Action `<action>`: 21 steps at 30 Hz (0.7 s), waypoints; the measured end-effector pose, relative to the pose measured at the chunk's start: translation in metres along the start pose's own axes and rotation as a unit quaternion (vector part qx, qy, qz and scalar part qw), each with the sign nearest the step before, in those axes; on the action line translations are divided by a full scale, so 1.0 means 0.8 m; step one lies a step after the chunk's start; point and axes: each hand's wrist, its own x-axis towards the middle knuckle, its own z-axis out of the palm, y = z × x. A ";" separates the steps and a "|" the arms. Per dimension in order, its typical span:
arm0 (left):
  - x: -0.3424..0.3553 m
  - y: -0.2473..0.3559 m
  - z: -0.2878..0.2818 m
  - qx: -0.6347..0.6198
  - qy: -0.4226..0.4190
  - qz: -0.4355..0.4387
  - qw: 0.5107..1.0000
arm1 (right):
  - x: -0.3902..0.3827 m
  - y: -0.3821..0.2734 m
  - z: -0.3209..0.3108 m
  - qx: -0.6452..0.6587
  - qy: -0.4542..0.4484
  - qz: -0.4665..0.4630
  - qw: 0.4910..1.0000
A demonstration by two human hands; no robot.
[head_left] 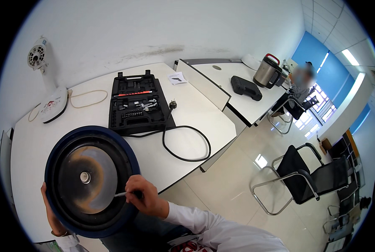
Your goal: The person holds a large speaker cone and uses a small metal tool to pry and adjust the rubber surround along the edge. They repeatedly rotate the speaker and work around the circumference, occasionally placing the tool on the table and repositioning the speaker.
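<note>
A round rice cooker body [126, 161] with a dark blue rim leans on the near edge of the white table, its inside turned up toward me. Inside it is a metal heating plate [76, 168], stained brown in a ring, with a small silver sensor knob [85, 177] at its centre. My left hand [51, 210] holds the cooker's outer left side; part of its fingers is hidden. In my right hand [145, 196] a screwdriver [120, 194] is gripped, its thin metal shaft pointing left over the plate's right edge. Whether the tip touches the plate I cannot tell.
An open black tool case [139, 119] with bits and sockets lies behind the cooker, beside a black power cord [208, 145] with a plug. Further off are a white fan [38, 56], a paper leaflet [177, 78], a closed black case [246, 88], a steel appliance [266, 72], a chair [296, 172] and a seated person.
</note>
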 end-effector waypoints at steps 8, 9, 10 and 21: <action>-0.002 0.002 0.000 -0.001 0.041 -0.001 0.999 | 0.030 -0.032 -0.029 0.359 0.236 0.301 0.851; -0.001 0.002 -0.001 -0.004 0.044 -0.002 0.999 | 0.027 -0.028 -0.042 0.385 0.221 0.305 0.843; -0.001 0.002 0.000 -0.006 0.047 -0.004 0.999 | 0.024 -0.028 -0.052 0.445 0.212 0.296 0.818; -0.001 0.002 0.004 -0.016 0.116 -0.001 0.993 | 0.013 -0.026 -0.089 0.489 0.202 0.392 0.753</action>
